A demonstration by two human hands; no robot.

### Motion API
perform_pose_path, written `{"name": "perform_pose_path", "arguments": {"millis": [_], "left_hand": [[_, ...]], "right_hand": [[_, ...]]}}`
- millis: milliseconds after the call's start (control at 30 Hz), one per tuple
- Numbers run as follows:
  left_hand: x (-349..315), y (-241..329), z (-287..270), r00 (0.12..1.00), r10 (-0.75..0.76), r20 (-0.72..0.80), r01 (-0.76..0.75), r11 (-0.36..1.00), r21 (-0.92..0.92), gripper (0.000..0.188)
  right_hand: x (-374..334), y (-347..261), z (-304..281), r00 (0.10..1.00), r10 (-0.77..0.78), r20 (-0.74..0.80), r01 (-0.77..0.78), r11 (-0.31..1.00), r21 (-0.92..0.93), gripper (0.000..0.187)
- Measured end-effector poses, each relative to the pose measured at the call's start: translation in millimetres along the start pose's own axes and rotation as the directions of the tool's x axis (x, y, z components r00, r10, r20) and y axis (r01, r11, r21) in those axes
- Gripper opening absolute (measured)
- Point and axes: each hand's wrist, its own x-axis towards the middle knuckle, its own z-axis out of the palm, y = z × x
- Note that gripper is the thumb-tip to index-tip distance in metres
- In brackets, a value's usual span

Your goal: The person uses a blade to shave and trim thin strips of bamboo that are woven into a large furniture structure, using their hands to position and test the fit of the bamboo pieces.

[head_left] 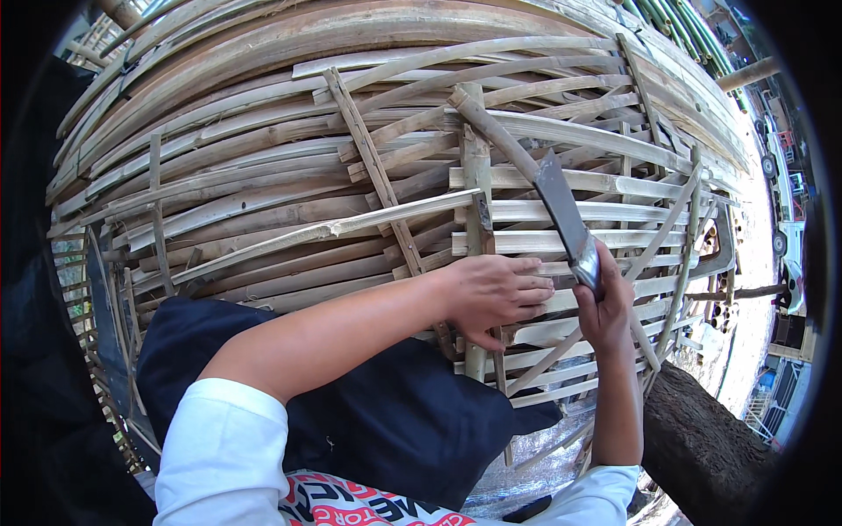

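Observation:
In my right hand [607, 302] is a machete [564, 215], its fingers wrapped round the handle. The broad dark blade points up and away, its tip close to a round bamboo pole [500, 131]. My left hand [495, 296] lies palm down across the bamboo slats [561, 273], beside an upright bamboo post [474, 197]. Its fingers are stretched out to the right and the thumb points toward me. The palm side of the left hand is hidden. The slats form a panel, joined by thin crosswise strips [375, 167].
Long split bamboo lengths [219, 53] are stacked at the far side. Dark cloth [386, 416] lies close in front of me. A thick tree trunk [702, 434] stands at the near right. Parked vehicles [781, 188] and green bamboo poles [671, 31] show farther right.

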Motion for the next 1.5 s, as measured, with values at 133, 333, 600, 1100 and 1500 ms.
{"name": "perform_pose_path", "arguments": {"millis": [133,333,600,1100,1500], "left_hand": [[-5,-7,-7,0.998,0.051,0.048,-0.049,0.998,-0.034,0.094],[0,-3,-10,0.99,0.049,0.129,-0.049,0.999,-0.001,0.101],[-3,-2,-8,0.99,0.048,0.134,-0.05,0.999,0.017,0.101],[-1,-6,-2,0.992,0.125,0.026,-0.125,0.992,0.01,0.096],[-4,-16,-6,0.977,0.2,0.076,-0.196,0.979,-0.06,0.094]], "right_hand": [[30,-2,-10,0.954,0.004,0.3,0.102,0.936,-0.337,0.067],[30,-8,-5,0.95,-0.014,0.311,0.151,0.894,-0.422,0.067],[37,-15,-18,0.967,-0.023,0.253,0.116,0.925,-0.361,0.064],[29,-23,-25,0.988,0.036,-0.149,-0.064,0.98,-0.189,0.033],[56,-10,5,0.942,0.0,0.335,0.238,0.703,-0.67,0.022]]}}
